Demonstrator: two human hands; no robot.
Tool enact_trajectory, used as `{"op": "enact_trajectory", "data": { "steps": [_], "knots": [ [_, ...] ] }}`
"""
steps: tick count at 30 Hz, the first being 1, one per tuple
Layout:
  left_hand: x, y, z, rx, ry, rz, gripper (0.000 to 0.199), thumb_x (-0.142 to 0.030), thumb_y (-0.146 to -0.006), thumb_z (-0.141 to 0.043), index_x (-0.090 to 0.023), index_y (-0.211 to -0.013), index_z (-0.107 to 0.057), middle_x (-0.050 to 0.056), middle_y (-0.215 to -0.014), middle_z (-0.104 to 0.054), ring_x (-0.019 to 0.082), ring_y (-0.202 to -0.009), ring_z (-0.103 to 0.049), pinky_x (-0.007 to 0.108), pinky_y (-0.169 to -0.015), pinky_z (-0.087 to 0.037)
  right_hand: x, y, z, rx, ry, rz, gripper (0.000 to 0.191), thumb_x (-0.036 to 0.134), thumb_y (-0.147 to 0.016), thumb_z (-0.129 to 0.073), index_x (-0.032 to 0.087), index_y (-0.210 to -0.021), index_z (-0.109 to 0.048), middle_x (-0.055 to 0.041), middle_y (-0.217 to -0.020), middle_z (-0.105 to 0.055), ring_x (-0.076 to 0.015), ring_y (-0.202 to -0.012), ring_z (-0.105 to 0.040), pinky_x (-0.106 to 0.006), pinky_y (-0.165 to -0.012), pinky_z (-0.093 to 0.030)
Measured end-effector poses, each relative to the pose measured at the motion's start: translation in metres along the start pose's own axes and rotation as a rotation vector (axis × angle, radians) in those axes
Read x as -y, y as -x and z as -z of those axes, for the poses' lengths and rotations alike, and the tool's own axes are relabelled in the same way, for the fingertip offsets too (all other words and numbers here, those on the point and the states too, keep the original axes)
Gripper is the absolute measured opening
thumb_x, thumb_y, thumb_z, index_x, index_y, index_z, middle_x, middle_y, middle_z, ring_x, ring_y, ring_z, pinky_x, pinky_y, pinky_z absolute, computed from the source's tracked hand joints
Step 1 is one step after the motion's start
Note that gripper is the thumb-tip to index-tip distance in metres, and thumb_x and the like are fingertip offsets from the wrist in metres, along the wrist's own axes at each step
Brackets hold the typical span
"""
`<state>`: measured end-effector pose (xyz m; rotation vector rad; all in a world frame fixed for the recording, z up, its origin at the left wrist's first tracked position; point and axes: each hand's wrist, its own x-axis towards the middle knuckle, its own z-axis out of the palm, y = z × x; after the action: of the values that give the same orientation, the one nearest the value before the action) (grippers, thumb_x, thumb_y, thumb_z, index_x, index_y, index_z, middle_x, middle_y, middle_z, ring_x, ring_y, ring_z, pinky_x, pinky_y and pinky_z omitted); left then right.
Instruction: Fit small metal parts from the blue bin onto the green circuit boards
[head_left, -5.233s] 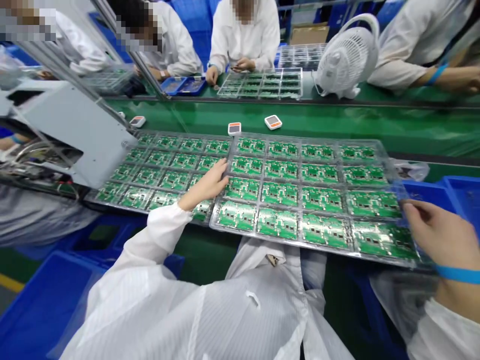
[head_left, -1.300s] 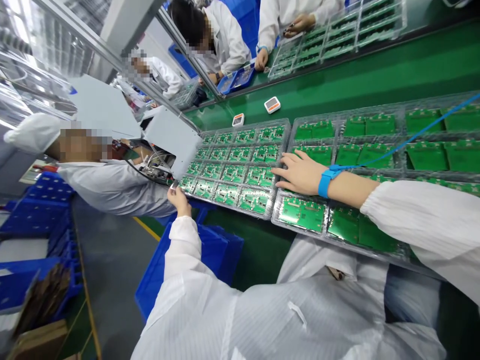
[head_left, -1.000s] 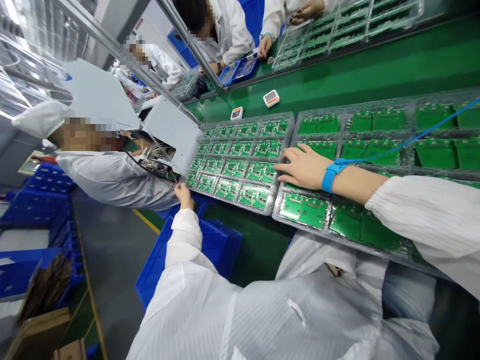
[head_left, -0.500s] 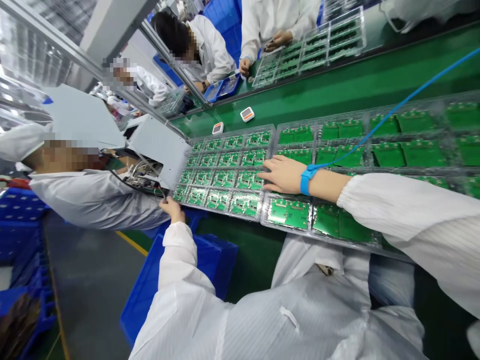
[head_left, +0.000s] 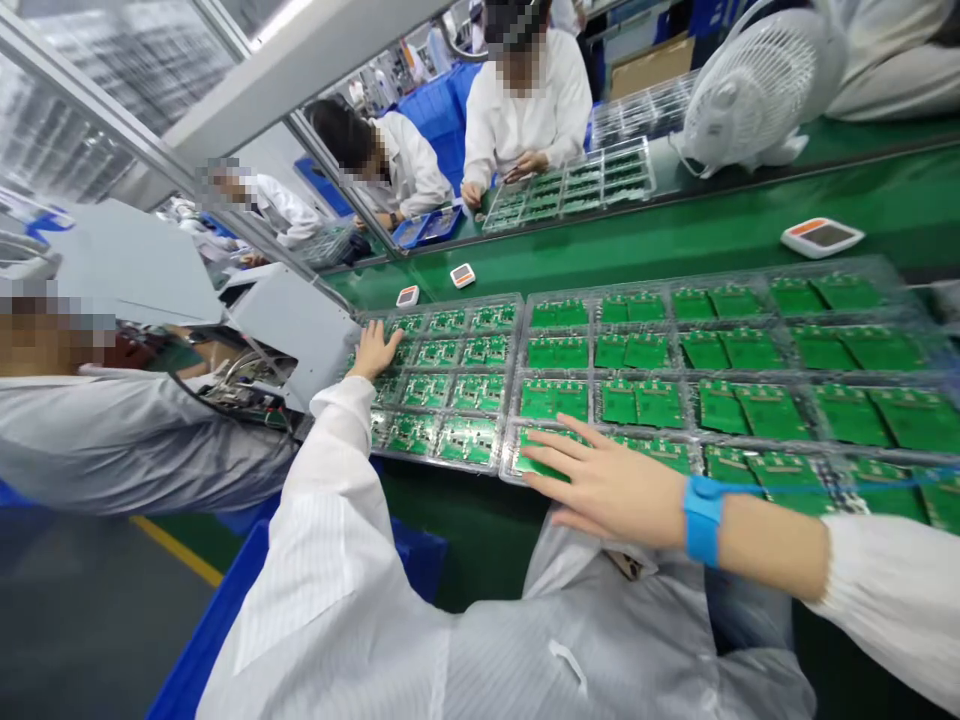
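Observation:
Two clear plastic trays of green circuit boards lie side by side on the green bench. My left hand (head_left: pixel 373 350), fingers apart, rests at the far left part of the left tray (head_left: pixel 501 420), over its boards. The circuit boards (head_left: pixel 480 391) there carry many small parts. My right hand (head_left: pixel 600 478) has its fingers spread over the near left corner of the right tray (head_left: pixel 512 468), where plainer green boards (head_left: pixel 553 398) sit in pairs. A blue wrist strap (head_left: pixel 703 520) with a blue cord circles my right wrist. Neither hand shows anything held; whether the right fingertips touch is unclear.
Two small white-and-orange devices (head_left: pixel 463 275) stand behind the trays, with a larger one (head_left: pixel 823 238) at right. A grey machine (head_left: pixel 300 330) borders the left tray. Across the bench are a white fan (head_left: pixel 750 95) and co-workers in white coats (head_left: pixel 529 110). A blue bin (head_left: pixel 217 620) stands below.
My left hand has gone from the left tray's near corner to its far left side and opened. My right hand has moved toward the near edge of the right tray. The view has shifted right.

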<state>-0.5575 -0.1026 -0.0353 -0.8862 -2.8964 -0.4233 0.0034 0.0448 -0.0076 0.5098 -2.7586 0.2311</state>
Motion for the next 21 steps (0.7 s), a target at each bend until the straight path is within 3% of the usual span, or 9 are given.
{"op": "enact_trajectory", "data": {
  "steps": [4,7,10,15,18,21],
  "knots": [
    [0.0,-0.001,-0.009,0.037,-0.046,0.046,0.066,-0.056,-0.109,-0.072,-0.023,-0.165,-0.059,0.017,-0.179,-0.05,0.041,-0.165,-0.049,0.073,-0.136,-0.039,0.024,0.052,0.02,-0.098,0.067,-0.138,0.044,0.049,-0.116,-0.065,0.018,-0.145,-0.076,-0.0127,-0.156,-0.074,-0.0334,-0.151,-0.065,-0.059,-0.135,-0.046],
    [-0.004,0.001,-0.007,0.063,-0.076,0.055,0.073,-0.062,-0.112,-0.064,-0.023,-0.172,-0.051,0.018,-0.185,-0.042,0.043,-0.173,-0.038,0.077,-0.14,-0.03,0.043,0.081,0.023,-0.167,0.097,-0.167,0.038,0.043,-0.118,-0.061,0.017,-0.14,-0.078,-0.0111,-0.15,-0.077,-0.0302,-0.148,-0.066,-0.054,-0.134,-0.047],
    [-0.014,0.006,-0.011,0.097,-0.086,0.024,0.086,-0.071,-0.114,-0.042,-0.017,-0.181,-0.037,0.022,-0.192,-0.028,0.043,-0.181,-0.022,0.077,-0.143,-0.02,0.064,0.106,0.018,-0.181,0.107,-0.087,0.029,0.026,-0.117,-0.06,0.018,-0.136,-0.079,-0.0094,-0.148,-0.078,-0.0276,-0.145,-0.068,-0.05,-0.133,-0.047],
    [-0.028,0.024,-0.027,0.13,-0.081,-0.032,0.109,-0.085,-0.105,-0.035,-0.01,-0.185,-0.024,0.021,-0.193,-0.021,0.043,-0.183,-0.013,0.075,-0.145,-0.01,0.09,0.157,-0.011,-0.135,0.02,-0.056,0.033,0.012,-0.112,-0.056,0.019,-0.134,-0.081,-0.0072,-0.143,-0.081,-0.0234,-0.135,-0.072,-0.041,-0.119,-0.057],
    [-0.031,0.029,-0.031,0.12,-0.068,-0.042,0.11,-0.084,-0.106,-0.031,-0.009,-0.185,-0.022,0.02,-0.193,-0.021,0.043,-0.183,-0.011,0.077,-0.144,-0.007,0.09,0.192,-0.037,-0.02,0.016,-0.074,0.04,0.007,-0.107,-0.052,0.02,-0.133,-0.08,-0.0073,-0.135,-0.084,-0.0223,-0.12,-0.078,-0.039,-0.103,-0.063],
    [-0.033,0.03,-0.03,0.111,-0.056,-0.05,0.106,-0.081,-0.107,-0.031,-0.008,-0.184,-0.025,0.019,-0.193,-0.025,0.044,-0.183,-0.013,0.078,-0.144,-0.008,0.082,0.222,-0.058,0.087,0.053,-0.095,0.056,-0.001,-0.092,-0.052,0.022,-0.136,-0.078,-0.0077,-0.134,-0.085,-0.0238,-0.114,-0.081,-0.04,-0.095,-0.065]
  ]
}}
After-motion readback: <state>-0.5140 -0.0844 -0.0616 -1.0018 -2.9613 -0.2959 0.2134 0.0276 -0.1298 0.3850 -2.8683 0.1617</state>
